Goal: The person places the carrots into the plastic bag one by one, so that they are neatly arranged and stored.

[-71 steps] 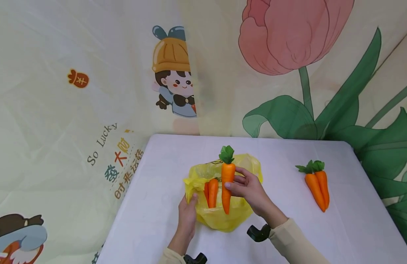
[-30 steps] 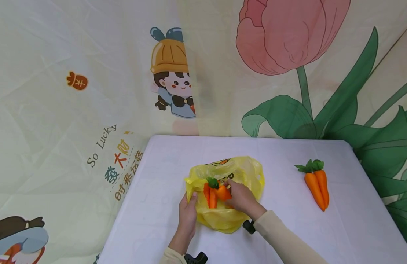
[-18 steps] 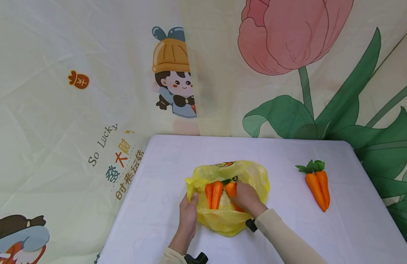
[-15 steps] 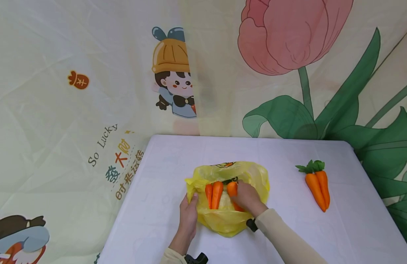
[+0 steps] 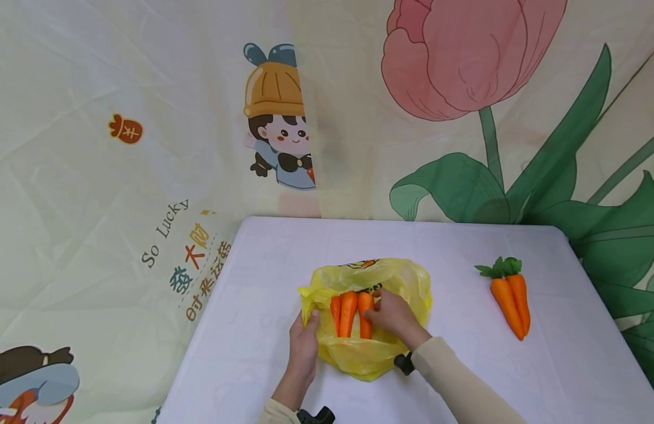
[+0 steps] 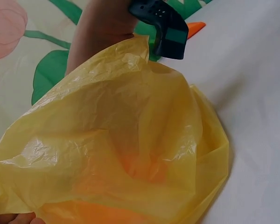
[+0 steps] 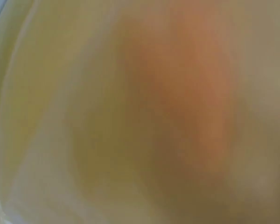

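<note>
In the head view a yellow plastic bag lies on the table with its mouth spread, and three orange carrots lie side by side in it. My left hand grips the bag's left edge. Inside the mouth, my right hand pinches the rightmost carrot between thumb and fingers. The left wrist view has the yellow bag in front of the right forearm, orange showing through the film. Blurred yellow film fills most of the right wrist view and hides the right hand.
Two more carrots with green tops lie together on the right of the white table. Behind the table hangs a printed cloth with a large tulip and a cartoon figure. Black wrist straps are on both wrists.
The right hand has brought a carrot from above the bag down into it, beside two others. Just now that carrot has shifted left and turned more upright. The left hand has kept its grip.
</note>
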`<state>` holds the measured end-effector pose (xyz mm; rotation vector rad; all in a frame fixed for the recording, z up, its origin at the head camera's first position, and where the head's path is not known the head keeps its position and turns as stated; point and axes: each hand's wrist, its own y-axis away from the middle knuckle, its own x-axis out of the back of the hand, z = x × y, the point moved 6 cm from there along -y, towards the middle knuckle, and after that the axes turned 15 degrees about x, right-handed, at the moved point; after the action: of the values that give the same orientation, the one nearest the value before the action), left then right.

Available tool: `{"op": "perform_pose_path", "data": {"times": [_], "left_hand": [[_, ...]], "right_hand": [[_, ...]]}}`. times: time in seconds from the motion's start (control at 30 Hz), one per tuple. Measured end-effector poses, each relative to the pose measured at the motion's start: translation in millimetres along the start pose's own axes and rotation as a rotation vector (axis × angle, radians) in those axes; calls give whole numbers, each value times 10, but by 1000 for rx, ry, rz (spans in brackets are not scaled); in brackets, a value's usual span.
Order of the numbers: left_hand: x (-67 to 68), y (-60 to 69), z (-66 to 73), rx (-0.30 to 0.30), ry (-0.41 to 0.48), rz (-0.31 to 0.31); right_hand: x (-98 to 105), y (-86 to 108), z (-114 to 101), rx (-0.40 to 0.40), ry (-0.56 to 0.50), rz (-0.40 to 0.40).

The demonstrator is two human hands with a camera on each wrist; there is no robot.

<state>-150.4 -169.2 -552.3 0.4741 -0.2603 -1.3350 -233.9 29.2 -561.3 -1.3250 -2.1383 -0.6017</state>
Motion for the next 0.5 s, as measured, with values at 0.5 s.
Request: {"op": "perform_pose_path", "data": {"times": [0.5], "left_hand": [[-10,41,36,-32,-6,-11]], "right_hand": [[49,65,-158,98,-34,43]]}}
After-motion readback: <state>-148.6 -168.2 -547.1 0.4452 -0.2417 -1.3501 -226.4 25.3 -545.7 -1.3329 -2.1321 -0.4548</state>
